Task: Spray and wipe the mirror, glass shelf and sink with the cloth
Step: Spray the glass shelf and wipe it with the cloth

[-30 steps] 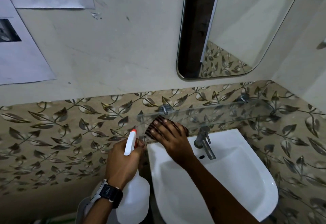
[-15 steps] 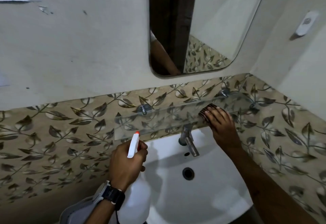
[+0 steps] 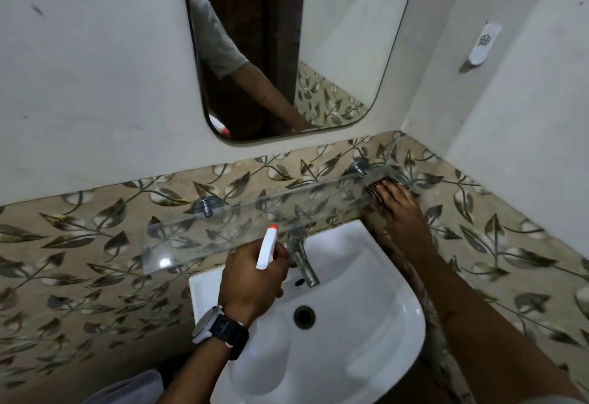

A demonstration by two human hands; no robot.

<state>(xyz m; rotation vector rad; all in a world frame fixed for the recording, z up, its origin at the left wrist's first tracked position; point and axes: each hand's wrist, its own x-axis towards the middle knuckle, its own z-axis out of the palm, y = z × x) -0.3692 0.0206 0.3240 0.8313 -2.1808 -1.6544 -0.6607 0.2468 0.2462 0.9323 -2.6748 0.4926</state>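
Note:
My right hand (image 3: 401, 209) lies flat on a dark striped cloth (image 3: 377, 186), pressing it onto the far right end of the glass shelf (image 3: 223, 231). Only the cloth's edge shows past my fingertips. Over the left side of the white sink (image 3: 366, 324), my left hand (image 3: 251, 279) grips a white spray bottle (image 3: 267, 249) with an orange nozzle pointing up toward the shelf. The bottle's body is hidden below my hand and wrist. Above the shelf hangs the mirror (image 3: 344, 37), which reflects my arm.
A metal tap (image 3: 302, 257) stands at the back of the sink, just right of the bottle. Two metal brackets (image 3: 204, 206) fix the shelf to the leaf-patterned tiles. A side wall closes in on the right, carrying a small white holder (image 3: 484, 47).
My right hand has slid the cloth along the shelf from its left end to its far right end. My view has shifted right, and the bottle hand now sits over the sink.

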